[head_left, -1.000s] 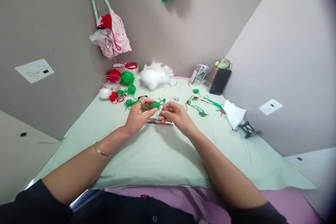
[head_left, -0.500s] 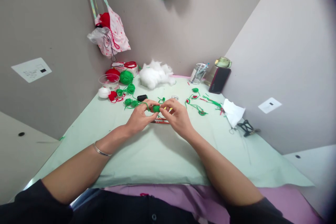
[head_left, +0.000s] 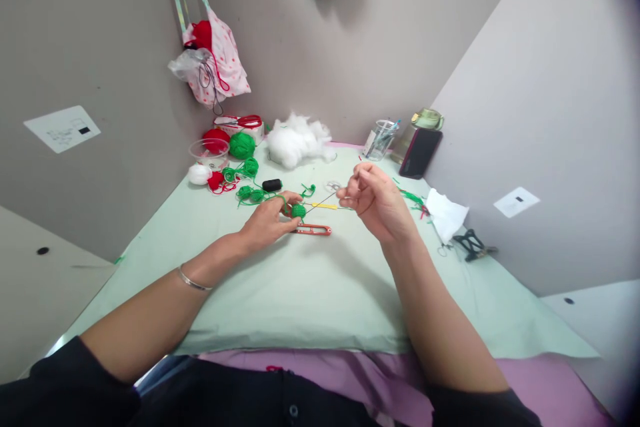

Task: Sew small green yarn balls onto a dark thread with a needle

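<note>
Green crocheted ball (head_left: 299, 211), small and made of yarn, sits between the thumb and fingers of the left hand (head_left: 270, 219), over the middle of the pale green cloth-covered surface (head_left: 280, 307). I cannot tell if the ball touches the cloth. The left hand is bent in a narrow curve around it.

The right hand (head_left: 377, 199) is up in the air, well apart from the ball, with its fingers curled and tips pinched. It seems to hold a thin dark thread (head_left: 321, 201), which runs straight and tight back to the ball. A needle may be in those fingers too, but that is too small to tell.

This looks like a sewing step, with the thread drawn out through the ball. To my mind, the next move calls for a steady left hand and a gentle pull, so the thread does not snap or knot.

The ball looks almost round from here, so I cannot tell which way its long axis goes. The side where the thread comes out points toward the right hand.

Long orange metal snips (head_left: 315, 230) lie near the left thumb. A thin hook with a yellow handle (head_left: 325, 206) lies just past the ball, near the thread.
</note>
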A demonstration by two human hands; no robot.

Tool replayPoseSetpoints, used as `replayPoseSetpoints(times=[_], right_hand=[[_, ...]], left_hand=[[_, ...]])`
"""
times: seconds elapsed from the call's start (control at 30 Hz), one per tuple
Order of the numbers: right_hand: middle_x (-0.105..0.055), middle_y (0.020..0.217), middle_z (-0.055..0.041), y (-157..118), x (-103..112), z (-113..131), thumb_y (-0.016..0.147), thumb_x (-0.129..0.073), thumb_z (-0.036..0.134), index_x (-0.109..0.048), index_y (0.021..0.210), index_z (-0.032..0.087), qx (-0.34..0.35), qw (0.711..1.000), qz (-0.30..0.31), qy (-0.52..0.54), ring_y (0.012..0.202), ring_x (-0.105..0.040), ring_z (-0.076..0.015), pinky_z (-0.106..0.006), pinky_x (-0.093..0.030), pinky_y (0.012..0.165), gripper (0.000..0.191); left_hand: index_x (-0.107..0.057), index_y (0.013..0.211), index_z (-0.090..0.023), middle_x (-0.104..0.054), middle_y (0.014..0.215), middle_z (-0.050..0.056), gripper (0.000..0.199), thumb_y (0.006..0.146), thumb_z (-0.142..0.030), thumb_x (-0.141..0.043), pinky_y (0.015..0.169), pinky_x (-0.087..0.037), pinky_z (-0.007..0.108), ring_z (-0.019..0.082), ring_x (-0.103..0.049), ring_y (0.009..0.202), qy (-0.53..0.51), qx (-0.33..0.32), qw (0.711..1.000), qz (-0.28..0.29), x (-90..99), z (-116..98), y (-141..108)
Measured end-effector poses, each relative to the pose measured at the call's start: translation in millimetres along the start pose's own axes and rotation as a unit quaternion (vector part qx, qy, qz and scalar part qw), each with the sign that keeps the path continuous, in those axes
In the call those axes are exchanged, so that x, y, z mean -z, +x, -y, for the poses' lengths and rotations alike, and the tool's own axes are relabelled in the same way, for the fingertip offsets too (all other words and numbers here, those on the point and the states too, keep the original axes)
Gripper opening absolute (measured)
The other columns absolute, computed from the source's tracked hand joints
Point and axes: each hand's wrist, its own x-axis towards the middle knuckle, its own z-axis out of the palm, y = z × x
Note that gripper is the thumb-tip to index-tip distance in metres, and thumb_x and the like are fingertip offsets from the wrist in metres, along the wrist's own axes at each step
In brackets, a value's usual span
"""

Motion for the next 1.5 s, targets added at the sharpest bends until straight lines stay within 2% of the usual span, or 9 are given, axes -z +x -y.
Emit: replayPoseSetpoints(times=[0.1,0.27,0.43,0.57,0.77,0.97,1.1,1.27,1.5], right_hand=[[-0.045,0.059,0.006,0.8,9.5,9.7,0.085,-0.066,0.043,-0.049,0.086,0.024,0.08,0.996,-0.045,0.001,0.077,-0.066,-0.0144,-0.026,-0.056,0.071,0.025],[-0.038,0.057,0.007,5.2,29.3,20.9,0.086,-0.067,0.04,-0.053,0.086,0.024,0.194,0.975,-0.102,0.024,0.064,-0.059,-0.0099,-0.02,-0.052,0.063,0.022],[-0.052,0.058,0.0061,7.1,22.3,6.4,0.081,-0.07,0.038,-0.06,0.101,0.023,0.108,0.988,-0.081,-0.07,0.056,-0.057,-0.0108,-0.022,-0.046,0.052,0.027],[-0.064,0.065,-0.0009,3.1,-2.9,-18.5,0.08,-0.068,0.037,-0.068,0.087,0.016,0.036,0.975,-0.002,-0.218,0.057,-0.058,-0.0117,-0.025,-0.046,0.054,0.022],[-0.069,0.075,-0.0041,0.3,-21.0,-51.8,0.08,-0.063,0.028,-0.068,0.079,0.017,0.077,0.927,0.004,-0.368,0.066,-0.06,-0.0142,-0.026,-0.046,0.062,0.012],[-0.068,0.074,-0.0025,2.9,-22.0,-61.6,0.079,-0.06,0.024,-0.065,0.076,0.018,0.061,0.915,-0.01,-0.4,0.066,-0.059,-0.014,-0.027,-0.045,0.064,0.009],[-0.062,0.066,0.0012,2.4,-27.4,-63.6,0.073,-0.059,0.019,-0.06,0.07,0.018,0.03,0.916,-0.017,-0.399,0.06,-0.053,-0.0119,-0.025,-0.041,0.061,0.004],[-0.056,0.063,0.002,-0.8,-36.3,-64.2,0.072,-0.06,0.02,-0.055,0.067,0.018,0.064,0.922,-0.034,-0.381,0.058,-0.048,-0.0109,-0.024,-0.038,0.055,0.007],[-0.067,0.078,-0.0039,4.5,-20.2,-42.8,0.084,-0.061,0.037,-0.068,0.094,0.016,0.037,0.988,0.013,-0.152,0.063,-0.059,-0.0122,-0.026,-0.047,0.057,0.024]], left_hand=[[-0.067,0.1,-0.022,-0.069,0.099,0.004,0.027,0.073,-0.022,-0.066,0.077,-0.049,0.033,0.021,-0.064,0.084,0.001,0.016,1.0,0.004,1.0,0.2,0.6],[-0.068,0.096,-0.021,-0.066,0.083,0.002,0.025,0.072,-0.024,-0.07,0.074,-0.049,0.031,0.02,-0.062,0.078,-0.044,0.043,0.998,-0.008,2.2,2.4,1.9],[-0.062,0.105,-0.017,-0.064,0.095,0.004,0.033,0.077,-0.032,-0.07,0.076,-0.053,0.031,0.016,-0.062,0.082,-0.186,0.064,0.98,0.012,1.3,1.4,2.8],[-0.059,0.108,-0.016,-0.065,0.1,0.005,0.035,0.08,-0.034,-0.069,0.08,-0.054,0.032,0.017,-0.063,0.088,-0.243,0.058,0.968,0.004,0.4,-1.1,2.2],[-0.06,0.106,-0.017,-0.064,0.097,0.005,0.031,0.08,-0.032,-0.069,0.077,-0.054,0.031,0.018,-0.062,0.091,-0.181,0.019,0.983,-0.017,-1.0,-5.1,-1.0],[-0.062,0.102,-0.018,-0.064,0.1,0.005,0.022,0.081,-0.026,-0.066,0.087,-0.049,0.033,0.019,-0.061,0.096,-0.089,-0.025,0.995,-0.031,-2.4,-4.4,-2.6],[-0.063,0.1,-0.018,-0.063,0.101,0.005,0.02,0.08,-0.022,-0.065,0.09,-0.047,0.033,0.019,-0.06,0.096,-0.06,-0.056,0.996,-0.039,-4.5,-2.5,-3.5],[-0.063,0.099,-0.018,-0.062,0.097,0.005,0.02,0.08,-0.026,-0.067,0.083,-0.051,0.033,0.019,-0.06,0.093,-0.103,-0.019,0.994,-0.03,-8.3,-4.0,-5.0],[-0.06,0.109,-0.017,-0.059,0.094,0.005,0.034,0.08,-0.034,-0.069,0.072,-0.055,0.03,0.019,-0.059,0.091,-0.176,0.03,0.983,-0.034,-3.2,-6.1,-3.1]])
